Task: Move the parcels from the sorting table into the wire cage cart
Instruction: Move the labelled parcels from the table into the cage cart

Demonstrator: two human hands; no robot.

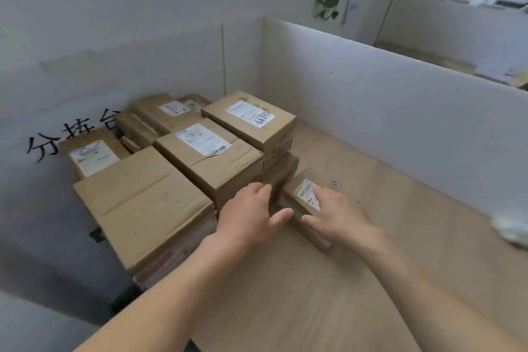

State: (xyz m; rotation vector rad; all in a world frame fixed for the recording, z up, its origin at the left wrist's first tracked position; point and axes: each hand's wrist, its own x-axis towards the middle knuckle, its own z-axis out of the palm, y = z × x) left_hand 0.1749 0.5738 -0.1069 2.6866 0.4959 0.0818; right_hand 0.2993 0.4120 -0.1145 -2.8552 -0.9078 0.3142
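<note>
parcels [200,151] piled on tabletop [385,194] by the wall [128,51], head view. small parcel [300,183] lies flat just r of the pile. r hand [340,214] flat on its top, fingers straight, thumb at near edge, no grip. l hand [248,214] loose, fingertips touching pile's corner, holding nothing.

small parcel [302,184] near end under right hand [340,217], its label [306,192] txt too blurry, white obj [511,230] cut off rt edge
</note>
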